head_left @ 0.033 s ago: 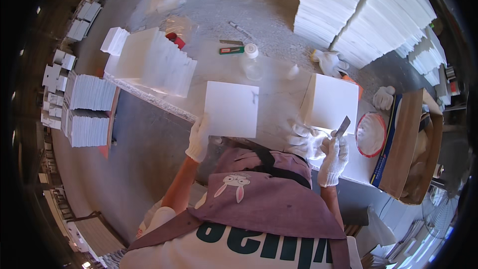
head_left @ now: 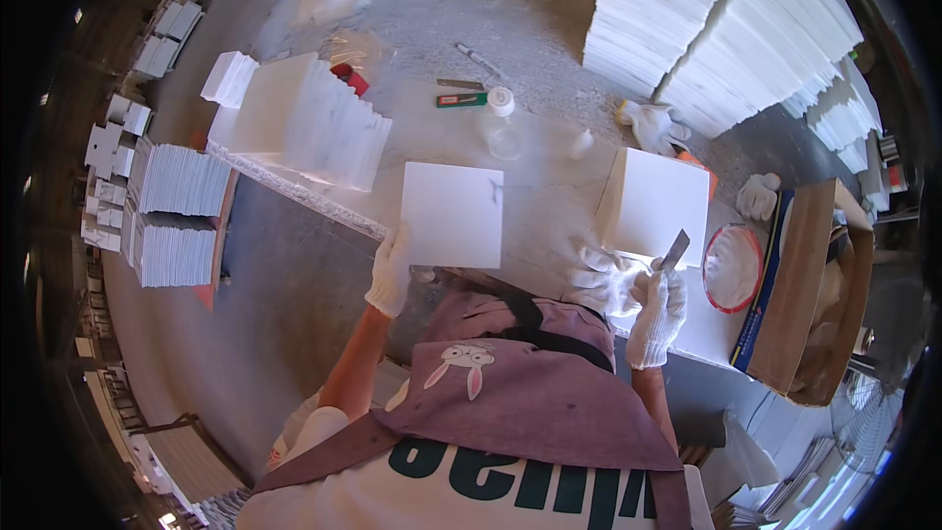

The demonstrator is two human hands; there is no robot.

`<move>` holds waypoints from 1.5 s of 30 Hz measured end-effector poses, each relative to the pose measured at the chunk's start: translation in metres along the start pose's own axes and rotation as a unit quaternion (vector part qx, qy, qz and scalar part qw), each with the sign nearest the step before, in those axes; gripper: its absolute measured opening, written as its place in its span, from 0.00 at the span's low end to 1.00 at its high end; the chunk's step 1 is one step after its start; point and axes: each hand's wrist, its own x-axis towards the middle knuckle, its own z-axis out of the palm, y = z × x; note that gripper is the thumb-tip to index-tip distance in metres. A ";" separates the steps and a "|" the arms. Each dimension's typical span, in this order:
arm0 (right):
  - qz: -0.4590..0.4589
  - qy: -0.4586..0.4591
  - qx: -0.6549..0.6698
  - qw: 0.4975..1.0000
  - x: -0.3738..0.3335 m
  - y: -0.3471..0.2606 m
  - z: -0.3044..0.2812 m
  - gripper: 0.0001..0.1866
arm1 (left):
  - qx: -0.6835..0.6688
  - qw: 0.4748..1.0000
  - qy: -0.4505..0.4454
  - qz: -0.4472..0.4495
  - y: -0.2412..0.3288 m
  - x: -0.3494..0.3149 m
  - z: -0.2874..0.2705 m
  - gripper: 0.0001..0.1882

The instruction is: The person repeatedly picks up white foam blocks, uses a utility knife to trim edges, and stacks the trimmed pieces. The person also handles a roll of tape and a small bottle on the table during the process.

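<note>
A square white tile [head_left: 453, 216] with a faint grey vein lies flat at the front of the worktable. My left hand [head_left: 391, 273], in a white knit glove, grips its near left corner. Upright in my gloved right hand [head_left: 656, 316] is a short flat grey blade [head_left: 675, 249], its end sticking up past the fingers. Just left of that hand lies a loose white glove [head_left: 601, 280]. Behind the blade stands a stack of white tiles [head_left: 659, 201]. The thumb of my left hand is partly hidden.
Beyond the tile stand a clear bottle [head_left: 502, 128] and a green box [head_left: 461, 99]. Tiles stand in a row [head_left: 319, 128] at the left. On the right are a red-rimmed dish of white material [head_left: 733, 268] and a cardboard box [head_left: 800, 290]. Tall tile stacks [head_left: 677, 10] rise behind.
The white tile has shifted slightly left and toward me with my left hand. My right hand and the blade have hardly moved.
</note>
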 end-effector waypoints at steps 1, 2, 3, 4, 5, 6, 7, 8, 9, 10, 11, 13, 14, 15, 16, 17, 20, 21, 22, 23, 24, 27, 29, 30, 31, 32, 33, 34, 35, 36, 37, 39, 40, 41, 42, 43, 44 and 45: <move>0.002 -0.011 0.004 1.000 0.000 0.001 0.004 0.14 | -0.014 1.000 0.007 -0.008 -0.007 0.010 -0.011 0.20; -0.006 -0.018 -0.001 1.000 -0.001 0.000 0.009 0.14 | -0.028 0.999 0.014 -0.017 -0.013 0.019 -0.019 0.22; -0.005 -0.024 -0.002 1.000 -0.001 0.000 0.012 0.14 | -0.036 0.999 0.010 -0.016 -0.015 0.027 -0.025 0.22; -0.005 -0.029 -0.003 1.000 -0.002 0.000 0.014 0.14 | -0.043 0.999 0.006 -0.014 -0.015 0.033 -0.029 0.23; -0.004 -0.034 -0.004 0.999 -0.002 0.001 0.016 0.14 | -0.050 0.999 0.002 -0.014 -0.018 0.042 -0.036 0.23; -0.001 -0.037 -0.004 0.999 -0.002 0.001 0.018 0.14 | -0.048 0.999 -0.009 -0.022 -0.024 0.053 -0.049 0.24; 0.001 -0.039 -0.003 0.999 -0.003 0.002 0.020 0.13 | -0.046 0.998 -0.019 -0.030 -0.032 0.068 -0.064 0.25; 0.003 -0.039 -0.003 0.999 -0.004 0.002 0.021 0.13 | -0.044 0.998 -0.033 -0.039 -0.030 0.075 -0.068 0.25; 0.004 -0.034 -0.002 0.999 -0.005 0.001 0.022 0.13 | -0.023 0.999 -0.019 -0.036 -0.029 0.081 -0.069 0.26; 0.004 -0.030 -0.002 1.000 -0.007 -0.002 0.024 0.13 | -0.002 0.999 -0.006 -0.033 -0.029 0.087 -0.071 0.27; 0.005 -0.026 0.000 1.000 -0.008 -0.003 0.027 0.13 | 0.020 0.999 0.009 -0.029 -0.025 0.091 -0.071 0.29; -0.007 -0.004 -0.018 1.000 -0.011 -0.004 0.032 0.13 | 0.051 0.998 -0.002 -0.034 -0.022 0.105 -0.079 0.29; -0.013 0.005 -0.028 1.000 -0.012 -0.004 0.034 0.13 | 0.066 0.997 -0.004 -0.037 -0.025 0.110 -0.084 0.30; -0.013 0.006 -0.032 0.999 -0.014 -0.004 0.036 0.13 | 0.055 0.998 -0.001 -0.025 -0.033 0.115 -0.089 0.29; -0.013 0.006 -0.035 0.999 -0.016 -0.004 0.034 0.13 | 0.043 0.999 0.002 -0.013 -0.043 0.120 -0.094 0.29; -0.014 0.009 -0.036 0.999 -0.018 -0.003 0.035 0.13 | 0.034 0.999 0.004 0.002 -0.042 0.123 -0.095 0.28; 0.003 0.011 -0.044 0.999 -0.020 0.004 0.030 0.13 | 0.055 0.998 0.001 0.032 -0.041 0.117 -0.088 0.27; -0.001 0.010 -0.038 0.999 -0.022 0.004 0.030 0.13 | 0.060 0.998 0.001 0.016 -0.034 0.112 -0.083 0.27; 0.008 0.018 -0.040 0.999 -0.023 0.003 0.033 0.12 | 0.065 0.998 0.001 -0.001 -0.025 0.106 -0.079 0.27; 0.007 0.016 -0.040 0.999 -0.024 0.003 0.036 0.12 | 0.069 0.997 -0.001 -0.018 -0.021 0.102 -0.075 0.27; 0.007 0.014 -0.040 0.999 -0.024 0.003 0.038 0.12 | 0.064 0.998 0.004 -0.018 -0.022 0.100 -0.074 0.28; 0.002 -0.019 -0.041 0.999 -0.021 0.008 0.036 0.12 | 0.087 0.996 0.007 -0.032 -0.020 0.096 -0.075 0.28; 0.011 -0.041 -0.060 0.997 -0.017 0.008 0.039 0.12 | 0.087 0.996 -0.002 -0.027 -0.023 0.097 -0.077 0.29; -0.002 -0.035 -0.050 0.998 -0.018 0.006 0.045 0.12 | 0.087 0.996 -0.006 -0.023 -0.024 0.097 -0.077 0.30; 0.000 -0.028 -0.050 0.998 -0.018 0.008 0.046 0.11 | 0.083 0.996 0.006 -0.021 -0.026 0.095 -0.077 0.29; 0.000 -0.023 -0.048 0.999 -0.017 0.011 0.047 0.11 | 0.079 0.997 0.018 -0.016 -0.024 0.094 -0.074 0.29; 0.000 -0.015 -0.045 0.999 -0.016 0.014 0.046 0.11 | 0.076 0.997 0.029 -0.011 -0.023 0.093 -0.072 0.28; -0.010 -0.043 -0.014 0.999 -0.014 0.017 0.044 0.11 | 0.079 0.996 0.032 -0.005 -0.024 0.096 -0.073 0.29; -0.012 -0.088 0.034 0.995 -0.017 0.012 0.043 0.11 | 0.104 0.994 0.042 -0.003 -0.027 0.100 -0.074 0.29; -0.006 -0.097 0.051 0.994 -0.015 0.016 0.041 0.11 | 0.129 0.990 0.052 -0.002 -0.027 0.103 -0.075 0.28; -0.001 -0.104 0.069 0.992 -0.012 0.019 0.041 0.11 | 0.155 0.986 0.061 -0.001 -0.026 0.107 -0.076 0.28; 0.015 -0.002 -0.008 1.000 -0.020 0.011 0.053 0.10 | 0.348 0.930 0.101 0.060 -0.014 0.109 -0.069 0.26; 0.019 0.009 -0.022 1.000 -0.021 0.003 0.055 0.11 | 0.461 0.874 0.110 0.109 -0.016 0.118 -0.072 0.25; 0.019 -0.005 -0.004 1.000 -0.022 0.006 0.053 0.12 | 0.564 0.802 0.115 0.159 -0.017 0.122 -0.074 0.25; 0.014 -0.013 -0.026 0.999 -0.023 0.004 0.052 0.12 | 0.568 0.800 0.122 0.153 -0.017 0.125 -0.075 0.24; 0.009 -0.016 -0.047 0.999 -0.023 -0.001 0.056 0.12 | 0.573 0.796 0.124 0.150 -0.016 0.126 -0.071 0.23; 0.028 -0.021 -0.026 0.999 -0.024 -0.005 0.059 0.11 | 0.596 0.775 0.128 0.167 -0.014 0.126 -0.070 0.22; 0.048 -0.033 -0.003 0.998 -0.023 -0.006 0.060 0.11 | 0.617 0.753 0.138 0.182 -0.013 0.123 -0.067 0.21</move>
